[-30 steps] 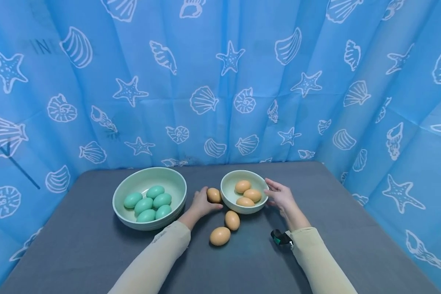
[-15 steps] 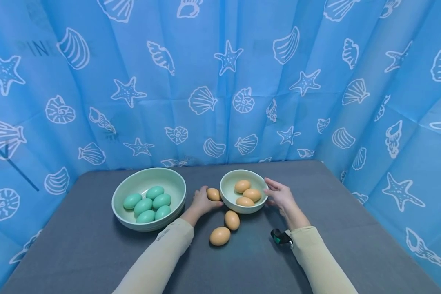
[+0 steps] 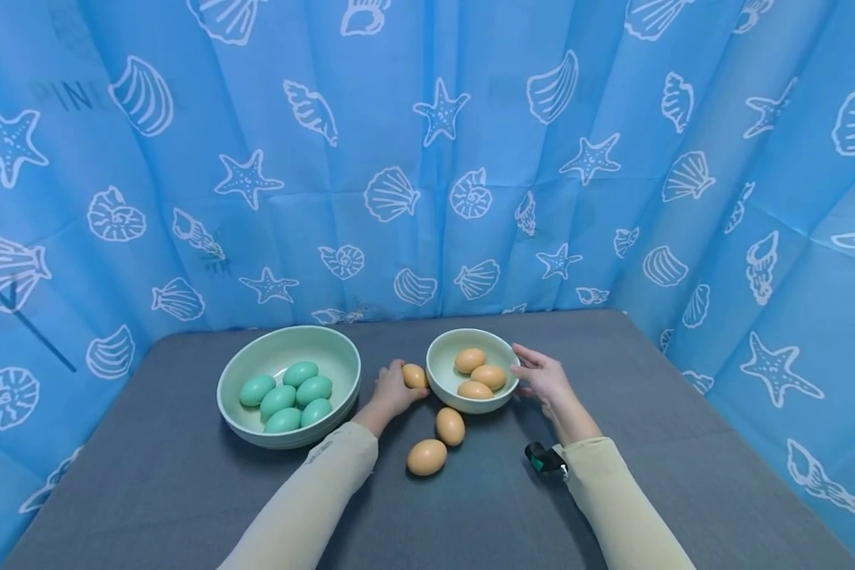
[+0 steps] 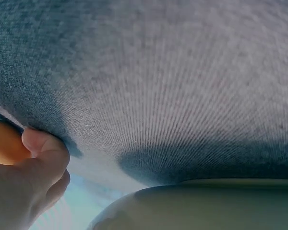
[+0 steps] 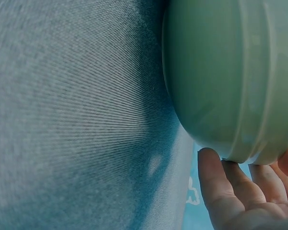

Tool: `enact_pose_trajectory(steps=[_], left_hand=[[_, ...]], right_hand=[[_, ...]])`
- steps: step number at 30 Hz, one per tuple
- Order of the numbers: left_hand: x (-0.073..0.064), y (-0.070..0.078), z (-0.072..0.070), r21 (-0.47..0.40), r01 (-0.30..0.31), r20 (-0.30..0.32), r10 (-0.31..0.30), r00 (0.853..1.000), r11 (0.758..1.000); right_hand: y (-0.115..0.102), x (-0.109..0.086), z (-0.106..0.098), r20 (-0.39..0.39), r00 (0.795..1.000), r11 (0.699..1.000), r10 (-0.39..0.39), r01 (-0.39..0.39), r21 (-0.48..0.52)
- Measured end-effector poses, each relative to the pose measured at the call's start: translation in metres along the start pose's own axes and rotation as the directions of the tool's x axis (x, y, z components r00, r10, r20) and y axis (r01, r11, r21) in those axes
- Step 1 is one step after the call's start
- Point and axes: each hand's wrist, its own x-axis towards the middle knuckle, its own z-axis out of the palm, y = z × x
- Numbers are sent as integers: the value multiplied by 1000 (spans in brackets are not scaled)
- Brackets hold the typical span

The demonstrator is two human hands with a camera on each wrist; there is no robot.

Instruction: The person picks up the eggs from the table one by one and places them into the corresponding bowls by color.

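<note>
My left hand (image 3: 393,389) pinches a brown egg (image 3: 415,376) between thumb and fingers, just left of the small pale green bowl (image 3: 479,407). In the left wrist view, the thumb and fingers curl against the orange-brown egg (image 4: 7,143). At the bowl's right side my right hand (image 3: 549,385) holds it, thumb by the rim and fingertips on the outer wall, as the right wrist view shows on the green bowl (image 5: 206,86). Three brown eggs lie inside this bowl. Two loose ones, a nearer egg (image 3: 427,457) and another egg (image 3: 450,427), rest on the cloth in front.
A larger green bowl (image 3: 238,426) with several green eggs stands at the left, close to the left forearm. Dark grey cloth (image 3: 470,522) covers the table. Behind hangs a blue shell-patterned curtain (image 3: 399,119). A black strap (image 3: 544,457) sits by the right wrist.
The left thumb has drawn in against the brown egg; it stuck out farther before. The right hand and the bowl have stayed in place.
</note>
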Motion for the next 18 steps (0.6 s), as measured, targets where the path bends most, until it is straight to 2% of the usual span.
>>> enact_pose_trajectory(steps=[9, 18], left_hand=[[0, -3, -5, -105, 0, 4, 0, 1000, 994], [-7, -1, -11, -253, 8, -19, -13, 1000, 967]], right_hand=[[0, -1, -1, -2, 1000, 1000, 2, -2, 0], [-1, -1, -2, 13, 1000, 1000, -7, 7, -21]])
